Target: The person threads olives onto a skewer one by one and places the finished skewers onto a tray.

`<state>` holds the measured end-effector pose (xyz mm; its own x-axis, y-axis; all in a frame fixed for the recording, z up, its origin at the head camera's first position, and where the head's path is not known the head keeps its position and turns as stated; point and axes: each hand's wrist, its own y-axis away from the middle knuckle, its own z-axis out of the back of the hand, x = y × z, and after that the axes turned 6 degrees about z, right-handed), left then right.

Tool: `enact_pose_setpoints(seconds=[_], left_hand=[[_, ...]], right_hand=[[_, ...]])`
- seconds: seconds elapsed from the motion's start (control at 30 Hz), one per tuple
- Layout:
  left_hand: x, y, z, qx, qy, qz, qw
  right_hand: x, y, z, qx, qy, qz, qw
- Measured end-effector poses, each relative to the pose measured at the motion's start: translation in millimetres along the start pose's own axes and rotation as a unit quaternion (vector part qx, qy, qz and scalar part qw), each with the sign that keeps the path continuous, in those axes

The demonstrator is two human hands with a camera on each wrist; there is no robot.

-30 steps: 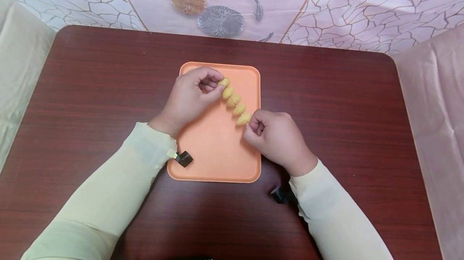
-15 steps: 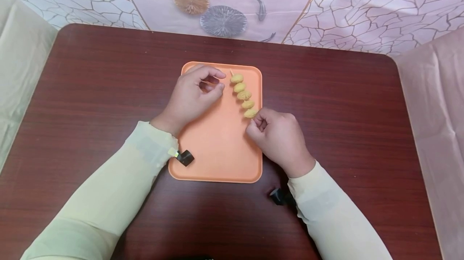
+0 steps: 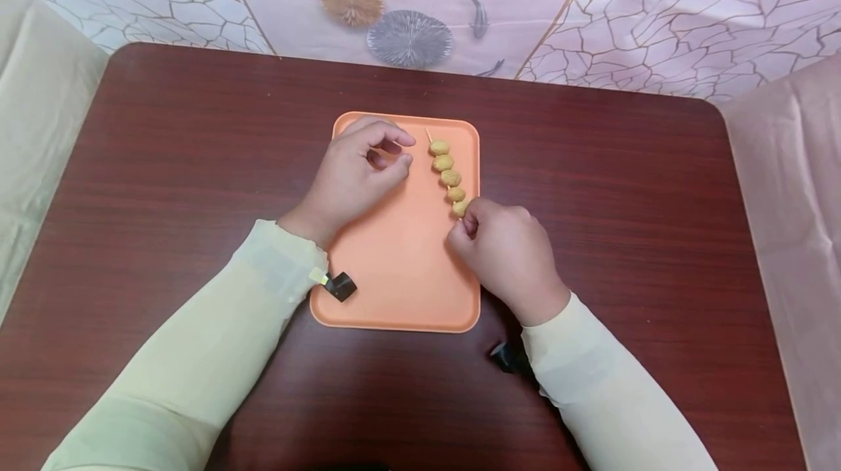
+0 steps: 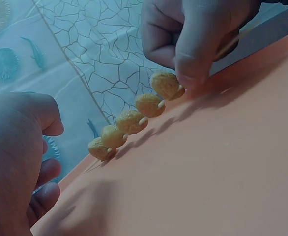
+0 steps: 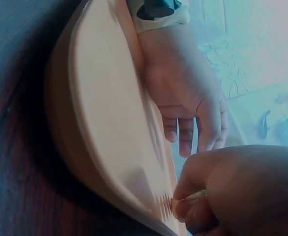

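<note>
A thin wooden skewer threaded with several yellow, oval, rough-surfaced balls (image 3: 450, 178) slants over the right side of an orange tray (image 3: 394, 277). My right hand (image 3: 511, 258) pinches its near end between thumb and curled fingers. In the left wrist view the balls (image 4: 130, 121) sit in a row with small gaps, casting a shadow on the tray; the far tip points down close to the surface. My left hand (image 3: 355, 177) hovers over the tray's upper left, thumb and fingers apart, holding nothing. The right wrist view mostly hides the balls behind the right hand (image 5: 252, 189).
The tray lies on a dark red-brown wooden table (image 3: 197, 142). Behind the table hangs a patterned cloth (image 3: 407, 11), and pale cloth covers both sides. Small black wrist cameras stick out from the left cuff (image 3: 342, 286) and the right cuff (image 3: 504, 356).
My left hand has let go of the skewer's far end. The right hand has swung the skewer rightward, so that it lies more lengthwise along the tray's right side.
</note>
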<state>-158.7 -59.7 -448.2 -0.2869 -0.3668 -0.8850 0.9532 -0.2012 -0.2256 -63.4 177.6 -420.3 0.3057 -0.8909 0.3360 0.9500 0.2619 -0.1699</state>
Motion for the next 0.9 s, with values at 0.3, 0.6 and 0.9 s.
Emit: enact_pose_setpoints(seconds=[0.3,0.6,0.9], left_hand=[[1.5,-0.4,0.4,0.007,0.004,0.009,0.9999],[2.0,0.0,-0.4,0.015,0.012,0.009,0.9998],[2.0,1.0,0.4,0.015,0.014,0.008,0.9998]], right_hand=[[10,-9.4,-2,0.093,-0.014,-0.033,0.9951],[8,-15.6,-1,0.129,-0.036,-0.038,0.9903],[5,-17.8,1,0.153,-0.059,-0.046,0.9855]])
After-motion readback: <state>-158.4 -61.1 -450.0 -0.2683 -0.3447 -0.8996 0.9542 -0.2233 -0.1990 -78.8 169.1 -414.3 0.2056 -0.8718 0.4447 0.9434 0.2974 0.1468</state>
